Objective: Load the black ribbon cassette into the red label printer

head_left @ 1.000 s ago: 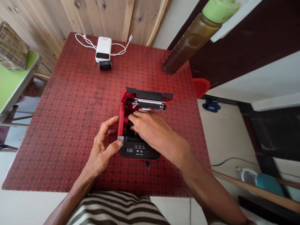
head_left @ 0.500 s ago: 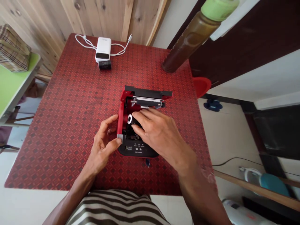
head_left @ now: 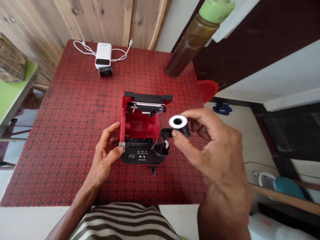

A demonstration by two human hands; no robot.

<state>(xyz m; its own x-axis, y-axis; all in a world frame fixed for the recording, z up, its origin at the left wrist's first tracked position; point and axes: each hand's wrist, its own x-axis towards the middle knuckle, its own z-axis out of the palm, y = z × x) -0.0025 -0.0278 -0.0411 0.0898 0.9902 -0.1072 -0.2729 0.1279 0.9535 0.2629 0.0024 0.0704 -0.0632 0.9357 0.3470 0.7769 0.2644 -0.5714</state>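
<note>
Pinching the black ribbon roll [head_left: 180, 126] in the right hand [head_left: 215, 146], beside the red printer [head_left: 136, 154]; steadying its corner with the half-open left hand [head_left: 107, 151]; apparently done emptying the bay [head_left: 141, 129], with the lid [head_left: 147, 97] not yet closed.

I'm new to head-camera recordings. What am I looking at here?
These are a person's two bare hands, seen by a camera worn on that person's head, looking forward and down. The right hand holds a roll with a white end; a dark strip hangs beside it. The left hand touches a corner of a red-and-black machine, whose lid is raised. It stands on a red patterned table. Farther back are a white box with a cable, a small black cylinder and a tall brown bottle.
</note>
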